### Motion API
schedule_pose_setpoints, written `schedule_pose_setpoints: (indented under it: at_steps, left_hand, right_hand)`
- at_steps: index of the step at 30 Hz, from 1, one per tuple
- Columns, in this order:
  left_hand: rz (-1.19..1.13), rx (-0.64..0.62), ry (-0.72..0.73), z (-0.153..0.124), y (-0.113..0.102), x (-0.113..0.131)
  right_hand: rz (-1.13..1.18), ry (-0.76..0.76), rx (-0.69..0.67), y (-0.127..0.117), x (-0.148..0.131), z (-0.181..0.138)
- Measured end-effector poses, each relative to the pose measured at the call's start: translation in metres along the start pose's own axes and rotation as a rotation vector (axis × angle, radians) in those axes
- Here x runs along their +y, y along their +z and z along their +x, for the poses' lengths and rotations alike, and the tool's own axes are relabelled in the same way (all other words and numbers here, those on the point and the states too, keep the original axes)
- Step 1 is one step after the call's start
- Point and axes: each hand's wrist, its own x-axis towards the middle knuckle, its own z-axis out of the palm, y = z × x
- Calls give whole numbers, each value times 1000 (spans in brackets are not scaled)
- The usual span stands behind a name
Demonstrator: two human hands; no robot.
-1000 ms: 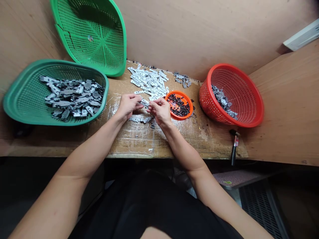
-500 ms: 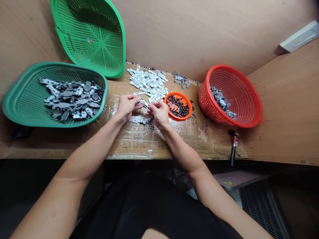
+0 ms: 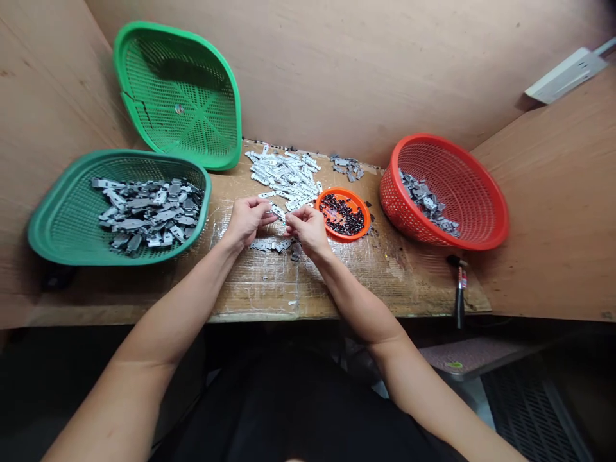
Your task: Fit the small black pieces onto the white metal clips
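My left hand (image 3: 246,221) pinches one end of a slotted silver metal hinge arm (image 3: 278,211), held just above the table. At the other end of that piece is my right hand (image 3: 307,228), thumb and fingertips pressed together. Whatever lies between the right fingertips is too small to make out. Grey metal plates (image 3: 272,246) lie in a short row below the hands. Behind them spreads a pile of silver hinge arms (image 3: 283,173). An orange dish (image 3: 368,221) of small dark screw-like parts stands right beside my right hand.
A dark green basket (image 3: 41,224) of metal assemblies stands left, a bright green basket (image 3: 235,128) leaning behind it. A red basket (image 3: 498,218) with grey pieces is at right. A hammer (image 3: 459,292) lies near the front edge; small grey plates (image 3: 347,168) lie at the back.
The view has shifted, so the table sits a little lower in the picture. Both hands stay together at the hinge arm, with the right fingertips now around its near right end.
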Motion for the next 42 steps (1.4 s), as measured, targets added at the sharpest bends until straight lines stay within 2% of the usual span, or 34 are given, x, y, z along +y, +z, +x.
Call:
schedule_pose_setpoints:
  at_steps: [9,24,29,33,36,42]
  left_hand:
    - [0,-36,24,1,0,-1]
    - [-3,-10,-15,-5,6,-1]
    - [-33,-23,-36,-4,5,0]
    - [-49,-74,-49,-3,1,3]
    - [-70,-113,-77,-3,-1,7]
    - [-45,-91,-47,-5,-3,10]
  right_hand:
    - [14,-66,-21,-5,-4,2]
    - [-42,4,-47,-9,-1,8]
    - [-91,96,-170,-9,-1,9]
    - [-94,101,-259,-9,0,8]
    - [-65,66,-215,-6,-1,5]
    - [22,23,-171,0,2,2]
